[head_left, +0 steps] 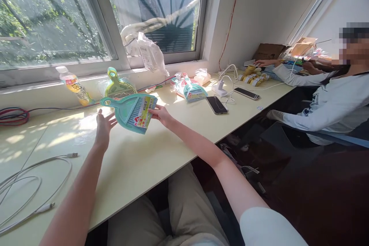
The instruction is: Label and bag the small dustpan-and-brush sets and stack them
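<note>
A teal dustpan with a small brush in it and a printed card label (126, 110) is held tilted above the table. My right hand (162, 115) pinches its right edge by the label, thumb on top. To its left, my left hand (104, 127) has its fingers apart, close beside the pan's left side; whether they touch it cannot be made out. Behind the teal one, a yellow-green dustpan set (117, 86) leans at the window wall. Clear plastic film (87, 124) lies on the table just left of my left hand.
A drink bottle (75, 85) stands by the wall. Wrapped dustpan sets (192, 91), a charger (220, 88) and two phones (216, 105) (246, 93) lie to the right. White cables (31, 177) coil at left. Another person (325, 96) sits at far right, reaching over the table.
</note>
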A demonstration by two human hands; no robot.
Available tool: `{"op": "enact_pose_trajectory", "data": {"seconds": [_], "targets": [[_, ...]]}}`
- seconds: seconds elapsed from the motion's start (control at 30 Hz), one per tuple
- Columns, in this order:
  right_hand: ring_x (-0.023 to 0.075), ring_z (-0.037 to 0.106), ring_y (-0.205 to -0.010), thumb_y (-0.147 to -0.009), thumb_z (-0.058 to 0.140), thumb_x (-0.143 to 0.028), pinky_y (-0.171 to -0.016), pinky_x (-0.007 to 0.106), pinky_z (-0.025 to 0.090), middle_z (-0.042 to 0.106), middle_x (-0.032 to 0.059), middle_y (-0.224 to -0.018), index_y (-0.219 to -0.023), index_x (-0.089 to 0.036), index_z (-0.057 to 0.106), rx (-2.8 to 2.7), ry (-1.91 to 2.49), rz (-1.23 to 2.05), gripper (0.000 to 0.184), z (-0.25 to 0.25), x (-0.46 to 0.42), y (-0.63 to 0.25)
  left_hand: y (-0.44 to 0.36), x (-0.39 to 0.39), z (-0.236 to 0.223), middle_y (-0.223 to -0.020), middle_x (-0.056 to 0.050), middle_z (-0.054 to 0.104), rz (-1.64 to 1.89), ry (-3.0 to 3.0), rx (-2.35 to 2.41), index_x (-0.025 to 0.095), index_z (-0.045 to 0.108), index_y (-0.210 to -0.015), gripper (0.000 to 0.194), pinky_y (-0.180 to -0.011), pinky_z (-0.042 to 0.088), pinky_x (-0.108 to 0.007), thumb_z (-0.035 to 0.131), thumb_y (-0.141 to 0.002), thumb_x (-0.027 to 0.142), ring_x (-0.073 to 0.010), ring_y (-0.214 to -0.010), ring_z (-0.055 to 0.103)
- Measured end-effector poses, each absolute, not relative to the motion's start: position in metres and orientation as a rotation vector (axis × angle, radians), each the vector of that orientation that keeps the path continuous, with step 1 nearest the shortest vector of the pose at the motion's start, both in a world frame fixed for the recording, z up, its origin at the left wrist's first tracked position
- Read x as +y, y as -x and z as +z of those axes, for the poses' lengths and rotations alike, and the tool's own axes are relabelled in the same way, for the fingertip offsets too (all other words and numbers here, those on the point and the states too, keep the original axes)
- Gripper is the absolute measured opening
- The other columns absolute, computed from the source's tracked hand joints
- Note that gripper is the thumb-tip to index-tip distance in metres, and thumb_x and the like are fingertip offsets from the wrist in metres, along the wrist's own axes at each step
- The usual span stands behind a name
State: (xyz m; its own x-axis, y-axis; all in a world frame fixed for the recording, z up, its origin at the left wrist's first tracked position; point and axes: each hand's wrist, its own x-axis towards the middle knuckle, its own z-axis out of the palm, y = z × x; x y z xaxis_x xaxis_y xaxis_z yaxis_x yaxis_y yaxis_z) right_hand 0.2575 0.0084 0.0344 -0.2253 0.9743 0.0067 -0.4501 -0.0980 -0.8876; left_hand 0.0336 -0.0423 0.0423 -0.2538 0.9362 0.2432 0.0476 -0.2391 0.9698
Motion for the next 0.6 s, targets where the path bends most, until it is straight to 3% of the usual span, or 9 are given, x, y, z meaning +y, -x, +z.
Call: {"op": "enact_pose_trajectory", "data": {"seconds": [0.07,0.17,0.23,0.33,0.47,0.53,0.6], "targets": [[0.0164,0.072,-0.084,-0.076,0.080,-0.017,-0.096,0.036,0.057,0.075,0.0021,-0.089,-0.097,-0.016,0.067,-0.964,0.747,1.574,0.025,0.033,0.008,-0.254,-0.054,-0.038,0.035,-0.116,-0.013,0.064,1.365,-1.186,1.095,0.019,0.049,-0.127,0.047,-0.091,0.052,-0.043,0.049,-0.093,0.051,-0.0248,-0.105,0.062],[0.0164,0.071,-0.081,-0.079,0.074,-0.014,-0.092,0.036,0.058,0.074,0.0028,-0.086,-0.098,-0.015,0.066,-1.034,0.803,1.582,0.020,0.030,0.014,-0.255,-0.062,-0.036,0.026,-0.101,-0.006,0.066,1.427,-1.116,1.064,0.018,0.057,-0.117,0.038,-0.080,0.054,-0.034,0.066,-0.084,0.032,-0.0178,-0.084,0.063],[0.0182,0.071,-0.083,-0.081,0.069,-0.011,-0.089,0.037,0.058,0.073,0.0042,-0.086,-0.097,-0.015,0.067,-1.174,0.940,1.528,0.016,0.027,0.021,-0.261,-0.056,-0.035,0.024,-0.095,-0.002,0.064,1.562,-1.085,1.117,0.018,0.058,-0.114,0.030,-0.079,0.052,-0.030,0.062,-0.085,0.023,-0.0133,-0.078,0.058],[0.0225,0.069,-0.096,-0.085,0.062,-0.009,-0.092,0.037,0.054,0.073,0.0070,-0.093,-0.095,-0.017,0.069,-1.443,1.256,1.132,0.015,0.023,0.033,-0.277,-0.040,-0.033,0.023,-0.087,0.000,0.058,1.781,-1.138,1.232,0.016,0.059,-0.106,0.018,-0.080,0.047,-0.025,0.052,-0.090,0.019,-0.0107,-0.076,0.051],[0.0302,0.054,-0.125,-0.085,0.059,-0.006,-0.105,0.043,0.043,0.063,0.0157,-0.129,-0.123,-0.019,0.062,-1.618,1.599,0.509,0.040,0.023,0.039,-0.305,-0.031,-0.031,0.022,-0.080,0.000,0.052,1.977,-1.262,1.493,0.013,0.061,-0.099,0.017,-0.076,0.041,-0.024,0.047,-0.092,0.020,-0.0117,-0.076,0.046],[0.0327,0.039,-0.139,-0.086,0.058,-0.006,-0.110,0.047,0.037,0.045,0.0194,-0.148,-0.140,-0.017,0.049,-1.636,1.602,0.262,0.056,0.027,0.036,-0.310,-0.034,-0.035,0.022,-0.076,0.001,0.051,1.936,-1.317,1.675,0.013,0.062,-0.107,0.024,-0.074,0.039,-0.026,0.045,-0.094,0.023,-0.0130,-0.071,0.045],[0.0317,0.033,-0.142,-0.090,0.056,-0.011,-0.112,0.047,0.034,0.040,0.0183,-0.152,-0.144,-0.017,0.044,-1.718,1.461,0.133,0.055,0.032,0.026,-0.304,-0.043,-0.044,0.023,-0.073,0.001,0.051,1.860,-1.419,1.808,0.015,0.061,-0.121,0.034,-0.072,0.039,-0.029,0.043,-0.095,0.028,-0.0148,-0.067,0.044]]}}
